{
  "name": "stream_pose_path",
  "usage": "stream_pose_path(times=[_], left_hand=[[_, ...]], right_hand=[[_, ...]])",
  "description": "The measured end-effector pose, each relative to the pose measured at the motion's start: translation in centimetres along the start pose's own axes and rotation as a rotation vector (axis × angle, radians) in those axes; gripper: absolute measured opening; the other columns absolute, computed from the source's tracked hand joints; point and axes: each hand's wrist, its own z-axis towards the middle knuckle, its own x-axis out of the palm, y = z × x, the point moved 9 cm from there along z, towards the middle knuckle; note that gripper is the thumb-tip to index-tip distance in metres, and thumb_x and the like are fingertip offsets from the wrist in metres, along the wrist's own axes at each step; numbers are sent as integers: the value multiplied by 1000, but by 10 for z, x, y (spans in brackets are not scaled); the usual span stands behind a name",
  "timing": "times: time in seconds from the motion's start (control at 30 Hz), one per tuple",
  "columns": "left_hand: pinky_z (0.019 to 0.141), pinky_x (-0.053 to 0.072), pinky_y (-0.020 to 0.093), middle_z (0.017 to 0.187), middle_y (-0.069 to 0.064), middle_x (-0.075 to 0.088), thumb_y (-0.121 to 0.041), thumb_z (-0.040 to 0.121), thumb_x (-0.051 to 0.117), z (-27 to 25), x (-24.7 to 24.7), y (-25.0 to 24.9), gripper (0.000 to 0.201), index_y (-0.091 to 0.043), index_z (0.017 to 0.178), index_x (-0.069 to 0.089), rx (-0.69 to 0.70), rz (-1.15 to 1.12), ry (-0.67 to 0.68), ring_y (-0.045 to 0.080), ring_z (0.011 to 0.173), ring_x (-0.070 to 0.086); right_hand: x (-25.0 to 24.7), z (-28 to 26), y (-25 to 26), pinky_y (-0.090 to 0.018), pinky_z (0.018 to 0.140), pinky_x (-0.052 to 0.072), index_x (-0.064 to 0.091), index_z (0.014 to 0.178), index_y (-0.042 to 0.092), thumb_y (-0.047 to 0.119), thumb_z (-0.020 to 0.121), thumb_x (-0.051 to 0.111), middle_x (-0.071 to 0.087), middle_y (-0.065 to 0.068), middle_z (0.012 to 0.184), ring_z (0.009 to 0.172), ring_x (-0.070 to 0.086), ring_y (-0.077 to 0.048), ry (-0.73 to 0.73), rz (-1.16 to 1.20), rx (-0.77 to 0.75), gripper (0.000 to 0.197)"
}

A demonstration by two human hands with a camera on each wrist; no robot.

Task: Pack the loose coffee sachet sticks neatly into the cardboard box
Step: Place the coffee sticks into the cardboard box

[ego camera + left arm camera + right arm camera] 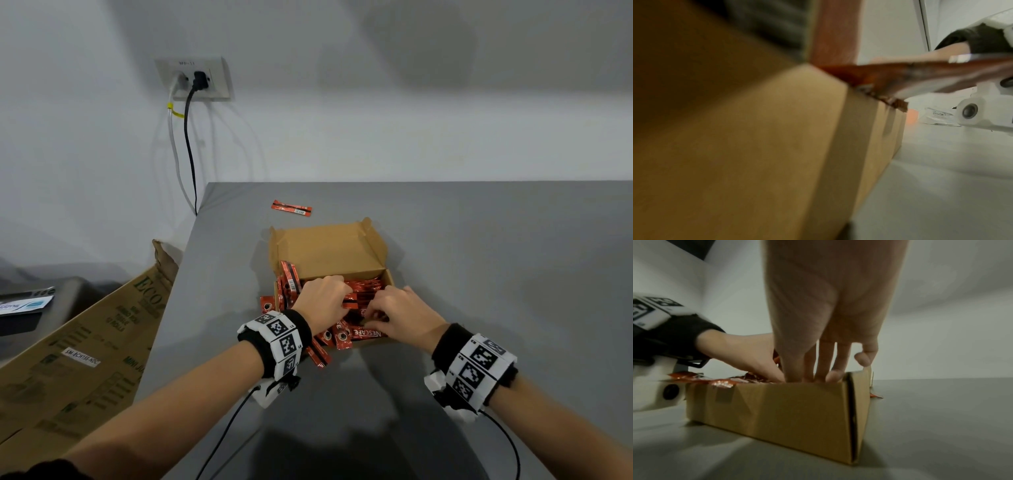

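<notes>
An open brown cardboard box (342, 263) stands on the grey table (496, 260), its lid flap tilted back. Red coffee sachets (363, 291) fill it untidily; several hang over its left and near edges (337, 337). My left hand (325, 298) reaches in from the left, fingers curled over a bundle of sachets. Beside it my right hand (390, 310) has its fingers bent down into the box, pinching sachets. The right wrist view shows both hands (824, 366) inside the box (789, 412). In the left wrist view the box wall (756, 146) fills the frame, a sachet (920, 76) jutting over it. One loose sachet (291, 208) lies behind the box.
A large printed carton (78, 349) leans against the table's left edge (178, 284). A wall socket (195, 80) with two cables hanging down is behind the table's far left corner. Grey table surface stretches right of and behind the box.
</notes>
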Motion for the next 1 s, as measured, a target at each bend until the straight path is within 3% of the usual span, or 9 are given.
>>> stream_pose_path(times=[0.23,0.37,0.43,0.5,0.57,0.6,0.7,0.8,1.0], left_hand=[[73,48,35,100,7,58,-17,90,54,-1,1,1,17,-8,99,66,-15,2,22,26,88,59],[75,49,38,102,7,58,-17,90,54,-1,2,1,19,-8,101,66,-18,6,31,27,90,59],[75,49,38,103,7,58,-19,91,54,0,3,1,20,-9,104,65,-15,8,27,27,91,59],[74,47,36,104,7,58,-23,92,54,0,3,1,23,-9,107,65,-14,10,26,27,92,59],[76,47,36,106,7,58,-24,92,53,0,2,1,26,-9,110,64,-17,11,25,27,94,59],[77,48,37,106,7,58,-25,92,53,0,2,1,27,-9,111,64,-18,10,28,27,94,59],[78,49,38,105,7,58,-26,92,55,-1,1,0,26,-9,109,64,-14,-1,29,27,93,60],[75,49,35,103,7,59,-26,92,54,-2,-1,1,24,-9,105,65,-12,-15,20,26,91,60],[75,49,33,102,7,60,-26,92,54,-3,-3,2,24,-8,103,66,-15,-46,4,25,89,61]], right_hand=[[13,7,9,-30,81,25,65,105,28,38,85,62,64,16,90,102,47,-9,101,9,-55,23],[-4,5,4,-13,69,37,70,89,19,23,82,67,63,10,80,73,55,-1,120,130,-56,9],[-25,1,-6,-8,57,38,67,85,13,17,81,68,58,12,68,60,53,1,37,261,-14,6],[-45,-5,-18,-17,53,43,55,89,14,11,79,67,57,10,68,59,58,-8,-122,397,34,16],[-49,-9,-23,-24,57,48,43,97,19,9,79,69,63,7,76,64,62,-14,-201,473,57,33],[-43,-10,-22,-20,60,49,42,101,21,10,79,70,66,7,78,67,64,-12,-196,490,63,38],[-15,-7,-17,-8,69,46,57,93,20,11,79,71,66,5,82,81,65,-10,-168,469,95,22],[-7,-5,-16,-28,83,47,66,86,17,17,79,71,65,-1,90,88,61,-17,-249,344,152,9],[-22,-10,-20,-30,72,28,61,70,18,27,73,76,66,4,74,76,55,-20,-379,111,216,18]])
